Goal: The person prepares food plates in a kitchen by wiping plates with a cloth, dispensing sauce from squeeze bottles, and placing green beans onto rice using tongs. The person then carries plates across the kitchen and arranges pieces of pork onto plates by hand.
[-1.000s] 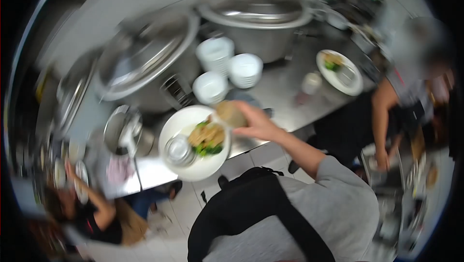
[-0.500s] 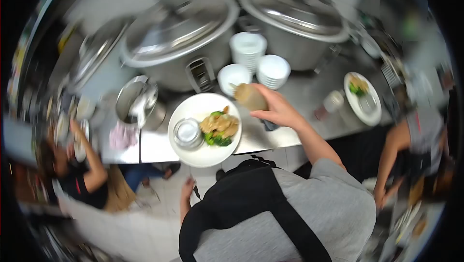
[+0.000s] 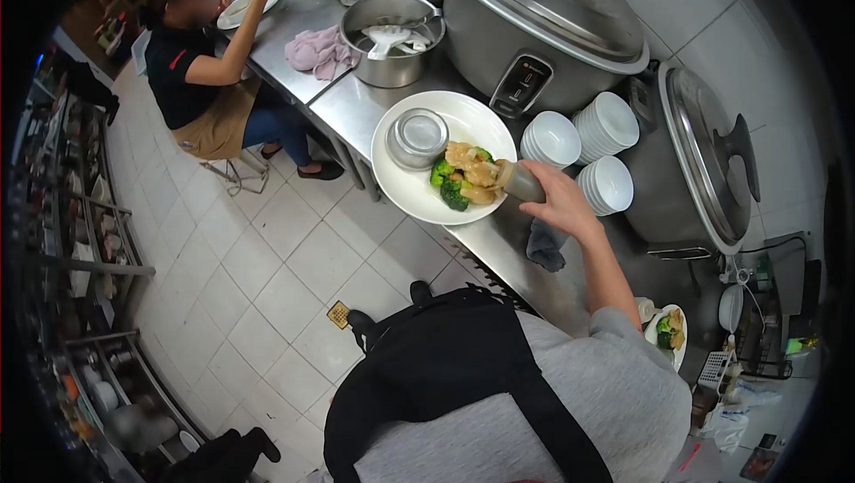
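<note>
My right hand (image 3: pixel 567 200) is wrapped round a small squat bottle (image 3: pixel 522 183), grey-brown with a paler top. The bottle is tilted, its top touching or just above the food on a white oval plate (image 3: pixel 401 194). Whether anything comes out of it I cannot tell. On the plate lie broccoli (image 3: pixel 455 195) and pale pieces in glossy sauce (image 3: pixel 470 164). Beside them sits a round metal cup (image 3: pixel 419 138), seemingly upside down. The plate juts over the counter's front edge. My left hand is out of view.
Stacks of white bowls (image 3: pixel 606 122) and two large lidded cookers (image 3: pixel 534 56) stand behind the plate. A metal pot (image 3: pixel 392 69) holds white utensils, near a pink cloth (image 3: pixel 321 53). A dark cloth (image 3: pixel 545 245) and another plate (image 3: pixel 679 360) lie rightward. A person (image 3: pixel 209 73) sits at left.
The view has turned, showing more floor at left. My right hand has lowered the bottle from beside the plate to over the food. My left hand has left the view.
</note>
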`<state>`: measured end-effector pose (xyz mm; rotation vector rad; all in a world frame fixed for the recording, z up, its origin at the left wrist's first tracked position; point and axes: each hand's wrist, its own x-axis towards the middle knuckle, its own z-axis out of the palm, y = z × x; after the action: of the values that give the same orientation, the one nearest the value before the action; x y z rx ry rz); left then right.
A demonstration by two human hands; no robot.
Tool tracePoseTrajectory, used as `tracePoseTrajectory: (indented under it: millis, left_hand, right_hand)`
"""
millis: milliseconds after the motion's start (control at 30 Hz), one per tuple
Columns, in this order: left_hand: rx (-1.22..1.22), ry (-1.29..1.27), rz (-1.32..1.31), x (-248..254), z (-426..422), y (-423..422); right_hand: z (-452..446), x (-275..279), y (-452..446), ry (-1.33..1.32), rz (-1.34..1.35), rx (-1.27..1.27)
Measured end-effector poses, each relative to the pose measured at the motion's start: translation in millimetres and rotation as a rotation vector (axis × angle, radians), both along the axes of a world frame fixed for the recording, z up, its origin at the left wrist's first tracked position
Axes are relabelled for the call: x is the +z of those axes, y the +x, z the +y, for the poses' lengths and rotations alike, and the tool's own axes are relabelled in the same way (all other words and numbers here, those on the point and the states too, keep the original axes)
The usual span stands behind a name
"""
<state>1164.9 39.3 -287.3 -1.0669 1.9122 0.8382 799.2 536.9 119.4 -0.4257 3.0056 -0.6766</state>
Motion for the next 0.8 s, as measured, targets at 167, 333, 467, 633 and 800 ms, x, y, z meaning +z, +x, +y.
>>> tracePoseTrajectory:
  millis: [167, 333, 467, 633, 800]
  left_hand:
    - [0.182, 0.052, 0.145, -10, 19, 39]
    - [0.567, 0.260, 0.523, -32, 27, 17]
    - [0.457, 0.260, 0.528, 44, 40, -57]
    - [0.455, 0.280, 0.614, 51, 37, -48]
    - [0.032, 0.045, 0.321, -18, 14, 16]
  right_hand:
    - [-23, 24, -5, 0.256, 0.004, -0.018]
    - [-33, 27, -27, 0.454, 0.062, 0.046]
    - [-30, 20, -39, 0.525, 0.091, 0.000]
    - [-19, 30, -23, 0.606, 0.114, -0.085]
    - [-14, 29, 12, 0.493, 0.027, -0.076]
